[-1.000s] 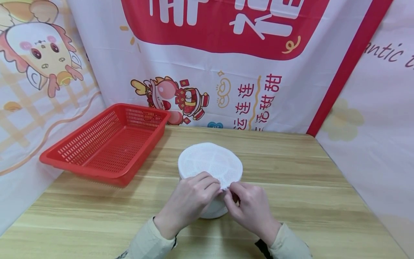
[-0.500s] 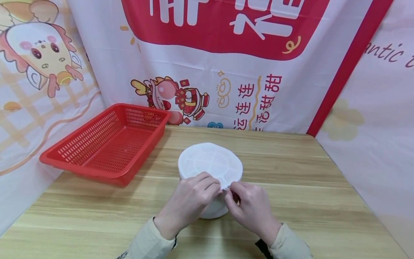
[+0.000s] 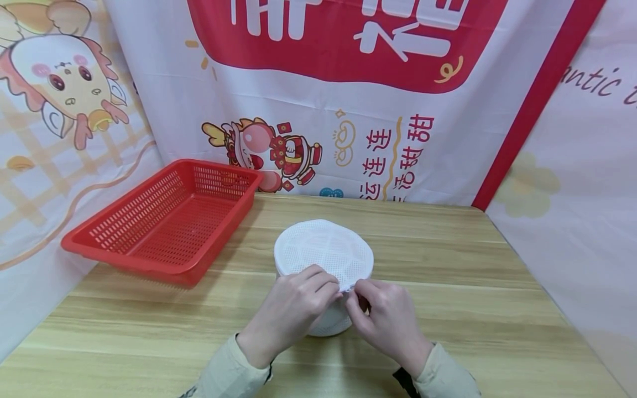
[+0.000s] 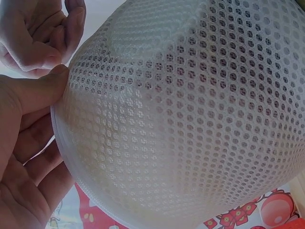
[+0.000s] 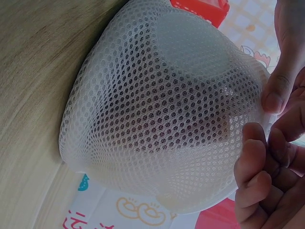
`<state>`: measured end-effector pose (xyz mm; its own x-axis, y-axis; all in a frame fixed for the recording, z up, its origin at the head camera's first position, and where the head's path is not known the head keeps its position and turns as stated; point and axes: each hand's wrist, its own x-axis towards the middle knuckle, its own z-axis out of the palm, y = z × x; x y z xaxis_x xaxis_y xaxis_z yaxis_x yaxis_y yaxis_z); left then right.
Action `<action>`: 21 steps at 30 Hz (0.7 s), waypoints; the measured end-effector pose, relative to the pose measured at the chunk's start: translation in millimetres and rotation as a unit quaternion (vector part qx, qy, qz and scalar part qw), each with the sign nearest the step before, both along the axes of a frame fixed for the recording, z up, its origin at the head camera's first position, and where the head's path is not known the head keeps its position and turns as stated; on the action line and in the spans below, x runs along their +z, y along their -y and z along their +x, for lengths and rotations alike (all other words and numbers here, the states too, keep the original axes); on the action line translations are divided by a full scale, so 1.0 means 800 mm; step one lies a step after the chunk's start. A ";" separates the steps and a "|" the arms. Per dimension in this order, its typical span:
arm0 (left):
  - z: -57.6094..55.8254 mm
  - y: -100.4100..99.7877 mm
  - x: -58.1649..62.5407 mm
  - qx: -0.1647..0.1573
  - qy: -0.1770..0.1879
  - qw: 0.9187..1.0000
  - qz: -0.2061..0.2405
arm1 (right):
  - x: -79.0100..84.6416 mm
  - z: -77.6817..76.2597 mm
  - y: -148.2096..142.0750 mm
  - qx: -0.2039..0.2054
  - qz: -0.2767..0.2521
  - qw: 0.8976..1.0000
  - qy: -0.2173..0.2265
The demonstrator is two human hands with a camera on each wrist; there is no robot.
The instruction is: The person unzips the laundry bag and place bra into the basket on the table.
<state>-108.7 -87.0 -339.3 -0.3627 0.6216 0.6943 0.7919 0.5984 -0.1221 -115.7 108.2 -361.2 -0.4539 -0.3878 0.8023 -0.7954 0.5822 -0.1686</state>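
Note:
A white mesh laundry bag [image 3: 323, 246], round and drum-shaped, stands upright on the table with its flat top facing up. Across the near edge of the top lies my left hand [image 3: 298, 301], its fingers over the rim; in the left wrist view the thumb [image 4: 52, 86] presses the edge from the other side. My right hand [image 3: 390, 315] pinches at the same near rim, just right of the left fingers. What sits between its fingertips is too small and covered to tell. A pale round patch [image 5: 193, 45] shows through the mesh in the right wrist view.
A red plastic basket [image 3: 219, 243] with slotted walls stands at the left, against the printed cloth. The wood-grain table [image 3: 463, 287] runs beneath everything. Printed cloth [image 3: 298, 99] hangs behind it and along both sides.

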 end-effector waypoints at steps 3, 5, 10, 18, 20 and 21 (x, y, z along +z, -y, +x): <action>-0.001 0.000 0.000 0.000 -0.008 1.000 0.000 | 0.000 0.000 -0.001 -0.004 0.000 1.000 0.006; -0.001 -0.001 -0.001 0.001 -0.013 1.000 -0.002 | -0.001 -0.001 -0.001 -0.007 -0.001 1.000 0.009; -0.001 0.000 0.000 0.000 -0.010 1.000 -0.004 | -0.001 -0.001 -0.002 -0.014 -0.001 1.000 0.012; -0.002 0.000 0.000 -0.008 0.000 1.000 0.009 | -0.002 -0.002 -0.001 0.015 0.000 1.000 0.010; -0.002 0.000 0.000 -0.007 0.011 1.000 0.013 | -0.002 -0.002 -0.001 0.022 0.000 1.000 0.012; -0.001 0.000 0.000 -0.005 0.016 1.000 0.013 | -0.002 -0.001 -0.001 0.026 0.001 1.000 0.012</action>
<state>-109.8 -86.7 -339.6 -0.3790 0.6072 0.6983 0.8006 0.5936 -0.0817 -116.7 108.9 -363.0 -0.4531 -0.4118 0.7906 -0.8197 0.5411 -0.1879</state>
